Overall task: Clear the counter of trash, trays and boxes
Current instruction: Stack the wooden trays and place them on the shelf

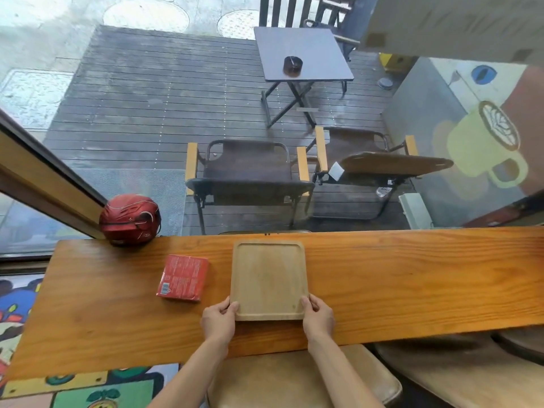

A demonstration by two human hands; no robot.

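Note:
A pale wooden tray (268, 278) lies flat and bare on the orange wooden counter (412, 284), its long side running away from me. My left hand (219, 319) grips its near left corner, thumb over the rim. My right hand (318, 318) holds the near right corner the same way. A red box (184, 278) with white print and a barcode rests on the counter just left of the tray, a small gap between them.
A red helmet (129, 219) sits at the counter's far left corner against the window frame. Round tan stools (294, 381) stand under the near edge. Beyond the glass are folding chairs and a small table on a wooden deck.

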